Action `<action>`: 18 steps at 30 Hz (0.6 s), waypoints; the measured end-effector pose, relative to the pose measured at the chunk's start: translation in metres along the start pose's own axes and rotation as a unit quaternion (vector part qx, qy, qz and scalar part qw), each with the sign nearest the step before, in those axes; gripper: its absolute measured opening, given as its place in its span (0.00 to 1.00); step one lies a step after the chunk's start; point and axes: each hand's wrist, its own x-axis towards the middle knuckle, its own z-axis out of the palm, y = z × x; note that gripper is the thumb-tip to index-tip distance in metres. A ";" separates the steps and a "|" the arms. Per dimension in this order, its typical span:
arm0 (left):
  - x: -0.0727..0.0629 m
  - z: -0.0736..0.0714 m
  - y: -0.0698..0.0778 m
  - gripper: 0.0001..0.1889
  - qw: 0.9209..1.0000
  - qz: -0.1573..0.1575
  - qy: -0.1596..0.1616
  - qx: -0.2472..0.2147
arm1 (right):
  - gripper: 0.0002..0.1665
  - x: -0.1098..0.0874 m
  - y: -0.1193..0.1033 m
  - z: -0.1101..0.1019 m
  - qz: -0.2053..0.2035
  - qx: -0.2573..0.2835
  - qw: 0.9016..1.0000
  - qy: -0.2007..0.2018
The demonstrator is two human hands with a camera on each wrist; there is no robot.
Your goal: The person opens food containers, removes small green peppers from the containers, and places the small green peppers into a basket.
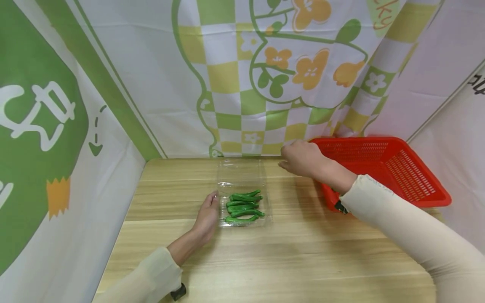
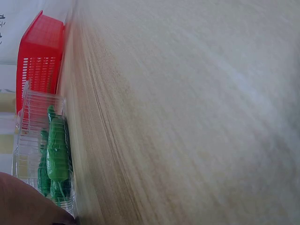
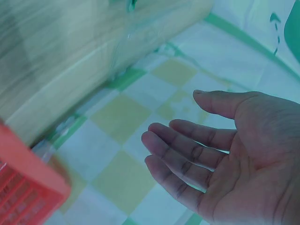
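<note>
A clear plastic clamshell box lies on the table with its lid folded back toward the wall. Several green peppers lie side by side in its base; the left wrist view shows them through the plastic. My left hand holds the box by its left rim, though most of its fingers are hidden. Up and to the right of the box, near the basket's left corner, my right hand hangs in the air. The right wrist view shows that hand with fingers loosely extended and nothing in the palm.
A red perforated basket stands at the table's back right, its near left part hidden by my right forearm. Some green shows inside it. The wooden table ends at a patterned cloth wall.
</note>
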 end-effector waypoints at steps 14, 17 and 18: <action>0.001 0.000 -0.001 0.29 1.000 -0.002 0.007 0.004 | 0.10 0.005 -0.048 0.025 -0.112 0.003 0.993 -0.048; 0.001 0.000 -0.001 0.29 1.000 -0.003 0.005 0.009 | 0.10 0.006 -0.055 0.029 -0.121 0.001 0.991 -0.057; 0.001 0.000 -0.001 0.29 1.000 -0.004 0.006 0.010 | 0.10 0.007 -0.058 0.031 -0.124 -0.002 0.990 -0.060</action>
